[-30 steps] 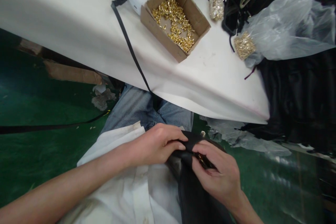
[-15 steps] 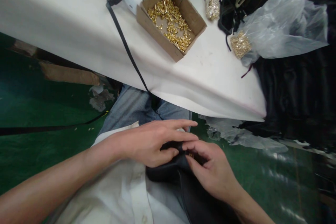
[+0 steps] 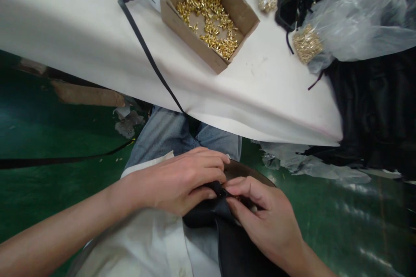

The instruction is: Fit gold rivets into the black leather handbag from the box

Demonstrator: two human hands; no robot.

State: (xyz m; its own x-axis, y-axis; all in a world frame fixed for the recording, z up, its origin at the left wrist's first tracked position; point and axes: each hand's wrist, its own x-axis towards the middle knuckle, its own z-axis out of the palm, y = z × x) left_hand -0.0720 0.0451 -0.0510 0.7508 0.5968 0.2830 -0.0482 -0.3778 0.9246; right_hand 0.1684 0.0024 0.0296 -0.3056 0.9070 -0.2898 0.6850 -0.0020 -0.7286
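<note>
Black material (image 3: pixel 245 249) trailing near-right
Left hand (image 3: pixel 185 177) and right hand (image 3: pixel 273 216), side by side, pinch its far end between fingers.

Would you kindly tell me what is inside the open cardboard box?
The open cardboard box holds many small golden pieces, with bare patches of its bottom showing; whatever the pieces cover cannot be seen.

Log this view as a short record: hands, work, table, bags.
Left hand: fingers on black material
Right hand: fingers at the same material, near the left; exact grip hidden
Work: on the lap, below the table
Box: open, on the table, holding gold pieces
Clear bag: right of box, gold pieces at its near end
</note>
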